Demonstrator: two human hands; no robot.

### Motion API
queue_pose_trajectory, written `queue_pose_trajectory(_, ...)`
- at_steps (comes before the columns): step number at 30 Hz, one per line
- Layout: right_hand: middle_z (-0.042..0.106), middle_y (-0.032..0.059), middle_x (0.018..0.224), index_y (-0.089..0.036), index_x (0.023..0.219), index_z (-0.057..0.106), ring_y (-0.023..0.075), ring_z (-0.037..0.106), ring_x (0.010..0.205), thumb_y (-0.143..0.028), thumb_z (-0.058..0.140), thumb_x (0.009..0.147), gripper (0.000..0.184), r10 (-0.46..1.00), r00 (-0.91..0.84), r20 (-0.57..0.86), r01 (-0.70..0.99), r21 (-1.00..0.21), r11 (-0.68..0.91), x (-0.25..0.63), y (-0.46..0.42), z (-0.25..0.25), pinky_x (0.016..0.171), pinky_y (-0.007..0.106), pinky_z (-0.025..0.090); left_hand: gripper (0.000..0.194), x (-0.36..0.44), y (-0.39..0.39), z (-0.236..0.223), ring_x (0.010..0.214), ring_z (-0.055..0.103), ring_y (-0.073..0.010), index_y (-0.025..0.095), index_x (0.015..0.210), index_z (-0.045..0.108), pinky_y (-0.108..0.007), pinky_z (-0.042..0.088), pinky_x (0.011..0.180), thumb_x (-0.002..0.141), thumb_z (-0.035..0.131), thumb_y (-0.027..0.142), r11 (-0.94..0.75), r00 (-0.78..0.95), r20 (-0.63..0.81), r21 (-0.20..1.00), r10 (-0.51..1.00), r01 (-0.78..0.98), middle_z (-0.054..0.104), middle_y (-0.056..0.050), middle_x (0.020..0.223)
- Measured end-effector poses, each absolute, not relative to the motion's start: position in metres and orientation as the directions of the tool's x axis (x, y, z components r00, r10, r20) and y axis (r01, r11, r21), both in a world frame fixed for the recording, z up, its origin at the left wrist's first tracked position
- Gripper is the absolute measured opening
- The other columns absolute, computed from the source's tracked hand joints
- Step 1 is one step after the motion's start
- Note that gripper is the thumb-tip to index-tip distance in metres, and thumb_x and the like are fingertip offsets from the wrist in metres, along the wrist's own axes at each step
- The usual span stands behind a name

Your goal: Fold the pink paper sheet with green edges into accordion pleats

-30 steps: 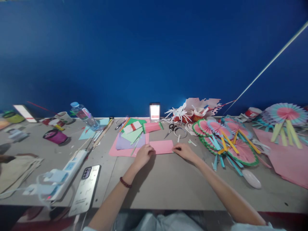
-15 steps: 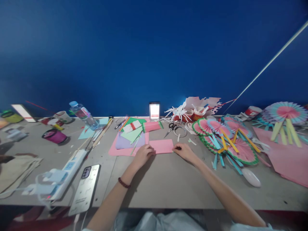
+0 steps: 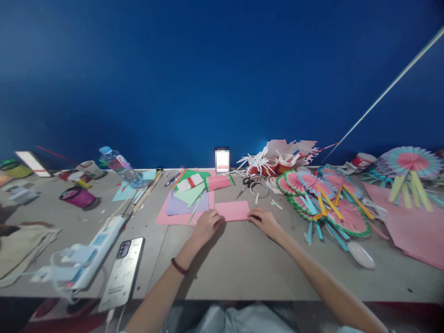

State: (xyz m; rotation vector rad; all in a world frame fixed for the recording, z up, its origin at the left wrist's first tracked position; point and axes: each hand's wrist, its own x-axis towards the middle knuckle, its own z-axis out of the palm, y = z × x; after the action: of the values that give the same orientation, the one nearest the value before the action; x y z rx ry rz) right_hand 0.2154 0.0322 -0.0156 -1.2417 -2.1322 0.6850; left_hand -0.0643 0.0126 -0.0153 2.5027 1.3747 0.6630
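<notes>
A folded pink sheet of paper lies on the grey table in front of me. My left hand is closed at its left end, fingers bent against the near edge. At the right end my right hand pinches the near corner between thumb and fingers. Just beyond to the left are a larger pink sheet, a purple sheet, green papers and a pleated pink strip with green edges. Scissors and a roll of tape rest behind the right hand.
Pleated paper fans and a white computer mouse lie at right. On the left are a phone, a power strip with plugs, and a leaning water bottle. A blue wall rises behind the table.
Both hands have shifted only very slightly along the pink paper's near edge. The folded paper looks the same, and the other things stay where they were.
</notes>
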Motion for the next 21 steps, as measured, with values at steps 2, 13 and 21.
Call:
queue_pose_trajectory(2, 0.075, 0.0081, 0.094, -0.019, 0.09, 0.075, 0.0198, 0.068, 0.093, -0.02, 0.063, 0.087, 0.012, 0.857, -0.438, 0.272, 0.602, -0.619, 0.505, 0.218, 0.032, -0.02, 0.087, 0.033, 0.053, 0.019, -0.064, 0.012, -0.016, 0.085, 0.059, -0.0198, 0.02, 0.092, 0.071, -0.032, 0.044, 0.075, 0.097, 0.054, 0.026, -0.535, 0.454, 0.287, 0.389, 0.844, 0.75, 0.065, -0.006, 0.085)
queue_pose_trajectory(13, 0.074, 0.0082, 0.087, -0.019, 0.091, 0.074, 0.0198, 0.068, 0.086, -0.018, 0.055, 0.094, 0.02, 0.738, -0.513, 0.438, 0.644, -0.372, 0.668, 0.217, 0.027, -0.025, 0.081, 0.033, 0.056, 0.016, -0.066, 0.012, -0.021, 0.086, 0.059, -0.0181, 0.021, 0.095, 0.069, -0.031, 0.042, 0.074, 0.096, 0.053, 0.02, -0.585, 0.501, 0.311, 0.309, 0.807, 0.75, 0.064, -0.005, 0.089)
queue_pose_trajectory(21, 0.073, 0.0086, 0.097, -0.02, 0.093, 0.073, 0.02, 0.068, 0.092, -0.012, 0.05, 0.093, 0.025, 0.703, -0.529, 0.475, 0.685, -0.251, 0.684, 0.214, 0.022, -0.029, 0.082, 0.034, 0.057, 0.016, -0.062, 0.009, -0.024, 0.09, 0.058, -0.019, 0.02, 0.095, 0.067, -0.033, 0.042, 0.076, 0.095, 0.052, 0.014, -0.62, 0.542, 0.331, 0.204, 0.772, 0.758, 0.065, -0.006, 0.094)
